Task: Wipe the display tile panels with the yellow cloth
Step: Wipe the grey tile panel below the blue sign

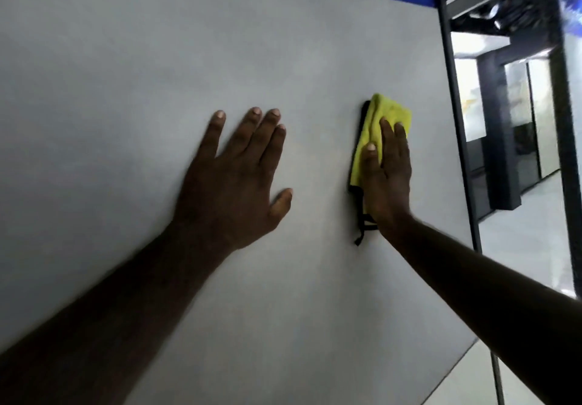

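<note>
1. Position. I stand facing the grey tile panel (126,74). The reference point is the black frame post (455,121) at its right edge.

2. Right hand (389,178). The fingers are straight and held together, and the palm is flat. It presses the yellow cloth (376,118) against the panel, near the post and to its left. The cloth is folded, and its upper part shows above my fingertips. It is not pinched; only pressure holds it in place.

3. Left hand (236,174). The fingers are spread and the palm is flat on the bare panel, well to the left of the post. It holds nothing.

4. Hazards, as I judge them:
- If palm pressure eases during a stroke, the cloth can slide out and drop, because no finger is curled round it.
- The black trim strap (362,231) hangs loose below my wrist. It may drag across the surface or snag.
- A stroke toward the post risks knuckle contact with its edge.
- My bare left palm is likely to leave prints, so that patch will need wiping.
- Uneven bracing could shift the panel. I cannot tell how it is mounted.
</note>
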Motion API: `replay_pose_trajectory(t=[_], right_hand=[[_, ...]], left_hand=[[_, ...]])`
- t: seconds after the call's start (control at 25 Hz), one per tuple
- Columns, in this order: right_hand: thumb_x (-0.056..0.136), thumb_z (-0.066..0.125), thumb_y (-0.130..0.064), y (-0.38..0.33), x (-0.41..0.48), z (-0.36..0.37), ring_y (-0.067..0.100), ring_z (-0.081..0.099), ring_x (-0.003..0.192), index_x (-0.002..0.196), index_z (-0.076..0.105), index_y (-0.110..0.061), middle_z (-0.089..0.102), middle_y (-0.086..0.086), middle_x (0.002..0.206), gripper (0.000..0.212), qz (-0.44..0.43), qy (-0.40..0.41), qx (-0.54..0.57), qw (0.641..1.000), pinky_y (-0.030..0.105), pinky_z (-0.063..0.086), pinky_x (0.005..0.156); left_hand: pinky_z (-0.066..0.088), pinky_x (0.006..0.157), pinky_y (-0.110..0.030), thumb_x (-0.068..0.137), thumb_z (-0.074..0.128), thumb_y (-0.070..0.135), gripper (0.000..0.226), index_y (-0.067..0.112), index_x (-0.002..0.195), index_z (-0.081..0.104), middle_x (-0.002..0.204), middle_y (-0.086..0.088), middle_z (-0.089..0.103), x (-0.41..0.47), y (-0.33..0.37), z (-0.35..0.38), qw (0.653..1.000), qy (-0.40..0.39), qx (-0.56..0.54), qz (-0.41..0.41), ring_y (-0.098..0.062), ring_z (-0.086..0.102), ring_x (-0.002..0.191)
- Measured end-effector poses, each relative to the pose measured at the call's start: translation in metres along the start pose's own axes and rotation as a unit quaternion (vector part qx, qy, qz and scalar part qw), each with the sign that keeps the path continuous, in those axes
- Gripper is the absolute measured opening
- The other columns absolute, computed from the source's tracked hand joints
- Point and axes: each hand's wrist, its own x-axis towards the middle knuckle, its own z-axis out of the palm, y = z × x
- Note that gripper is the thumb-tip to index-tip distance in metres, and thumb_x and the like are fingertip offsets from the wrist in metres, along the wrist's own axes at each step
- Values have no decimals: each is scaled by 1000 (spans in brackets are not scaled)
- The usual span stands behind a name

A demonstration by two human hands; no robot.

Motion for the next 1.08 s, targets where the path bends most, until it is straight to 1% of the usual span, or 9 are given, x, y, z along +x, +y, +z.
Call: replay_pose_trajectory(t=[0.16, 0.28, 0.32, 0.44, 0.48, 0.6, 0.76, 0.92, 1.08], right_hand=[[112, 48, -34, -18, 40, 7, 16, 20, 163, 164, 40, -19, 22, -3, 174, 55, -231, -70, -73, 968, 43, 16, 134], [108, 39, -49, -35, 82, 10, 17, 16, 163, 167, 34, -29, 19, -1, 177, 62, 19, 10, -25, 999, 45, 16, 133], [109, 39, -48, -48, 85, 12, 15, 13, 164, 167, 32, -28, 17, 0, 177, 62, 1, -3, -43, 999, 45, 13, 133], [114, 49, -33, -51, 99, 12, 8, 11, 163, 166, 36, -19, 17, -6, 175, 56, -330, -112, -101, 932, 44, 14, 134], [114, 49, -35, -51, 115, 12, 11, 13, 164, 166, 36, -20, 18, -5, 175, 56, -318, -97, -101, 938, 45, 15, 134], [112, 36, -46, -79, 146, 26, 22, 15, 164, 168, 29, -24, 18, 5, 177, 61, 0, 1, -51, 999, 45, 14, 133], [114, 45, -38, -92, 150, 33, 7, 18, 160, 165, 38, -22, 23, -8, 172, 54, -360, -67, -95, 926, 35, 16, 133], [112, 38, -47, -103, 189, 39, 23, 18, 163, 168, 30, -31, 20, 0, 177, 59, 16, 22, -47, 999, 41, 15, 133], [113, 43, -43, -86, 176, 37, 16, 22, 161, 166, 35, -25, 21, -8, 173, 56, -308, -36, -100, 945, 37, 17, 133]], left_hand=[[13, 134, -61, 105, 39, 57, 84, 4, 170, 30, 181, -16, 20, 13, -13, 1, 1000, 20, 6, 3, -31, 20, 167], [10, 134, -62, 106, 40, 58, 90, -2, 171, 21, 181, -23, 12, 9, -9, 3, 999, 21, 15, -22, -37, 13, 168], [10, 133, -64, 105, 40, 59, 93, -4, 170, 19, 180, -25, 10, 9, -9, 2, 999, 21, 15, -36, -39, 12, 168], [9, 133, -65, 104, 42, 62, 97, -7, 169, 18, 178, -31, 7, 12, -8, 2, 998, 18, 17, -62, -44, 9, 168], [8, 133, -65, 105, 42, 62, 98, -8, 169, 18, 178, -31, 6, 11, -7, 2, 998, 16, 16, -63, -44, 8, 168], [7, 133, -64, 106, 39, 63, 98, -7, 170, 14, 178, -31, 2, 8, -6, 4, 998, 20, 18, -58, -43, 6, 168], [7, 134, -64, 106, 38, 62, 97, -7, 170, 14, 179, -30, 2, 9, -7, 4, 998, 24, 21, -58, -42, 7, 168], [9, 133, -64, 107, 37, 62, 96, -7, 170, 14, 179, -30, 4, 9, -8, 4, 998, 18, 19, -55, -42, 8, 168], [11, 133, -64, 107, 38, 62, 96, -7, 170, 16, 179, -30, 6, 9, -8, 4, 998, 19, 18, -57, -42, 10, 168]])
